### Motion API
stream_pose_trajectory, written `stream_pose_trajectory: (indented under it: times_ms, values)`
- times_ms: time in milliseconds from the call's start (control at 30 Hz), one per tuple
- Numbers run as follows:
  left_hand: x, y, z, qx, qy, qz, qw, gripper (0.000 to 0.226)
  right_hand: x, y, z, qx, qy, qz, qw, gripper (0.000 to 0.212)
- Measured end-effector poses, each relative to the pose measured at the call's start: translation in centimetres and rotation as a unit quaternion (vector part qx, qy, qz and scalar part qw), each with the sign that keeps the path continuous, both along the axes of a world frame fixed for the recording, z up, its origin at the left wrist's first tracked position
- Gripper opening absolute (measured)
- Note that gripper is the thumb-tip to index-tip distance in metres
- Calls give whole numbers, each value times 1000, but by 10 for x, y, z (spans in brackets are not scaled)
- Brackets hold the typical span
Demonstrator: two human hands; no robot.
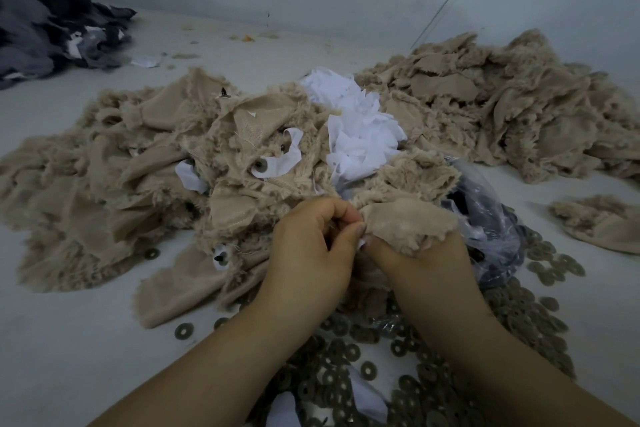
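Heaping up at the far left edge, a dark grey fabric pile lies on the white counter, well apart from the work. Nearer the middle spreads a broad beige plush pile, its pieces ragged-edged, some showing the smooth backing. One lone washer lies on the bare counter just in front of it. White cloth scraps are bunched on top of this pile, toward its right side.

Below them, the left hand has its fingers curled in, thumb and forefinger pressed together and pinching the left edge of a beige plush piece. That piece is held up in front of the person, just above the near edge of the pile and between the two hands. The right hand holds it from underneath. The plush drapes over the knuckles, so most of its fingers are hidden. Only the forefinger shows, reaching to meet the left thumb.

Under both forearms lies a thick scatter of round washers, running off to the right. A crumpled clear plastic bag sits just right of the held piece, touching the washers. Behind it rises a second plush pile near the wall, and a single plush scrap lies alone at the far right.
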State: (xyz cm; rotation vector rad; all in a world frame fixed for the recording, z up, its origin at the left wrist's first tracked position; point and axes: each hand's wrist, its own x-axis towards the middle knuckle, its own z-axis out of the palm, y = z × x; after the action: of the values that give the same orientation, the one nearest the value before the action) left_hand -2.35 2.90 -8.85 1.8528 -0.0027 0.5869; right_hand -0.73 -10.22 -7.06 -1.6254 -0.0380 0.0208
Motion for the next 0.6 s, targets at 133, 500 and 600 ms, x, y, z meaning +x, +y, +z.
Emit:
stream_pose_trajectory:
  times_ms: [133, 500, 600]
  values:
    - [0, 0, 0, -2, 5, 10, 1000, 18, 10, -6, -13, -9, -50, 50, 997, 16]
    - [-3, 0, 6, -85, 12, -23, 996, 27, 16, -3, -17, 194, 62, 51, 978, 24]
    - [-3, 0, 6, -97, 15, -23, 995, 26, 15, -2, -15, 196, 35, 48, 979, 25]
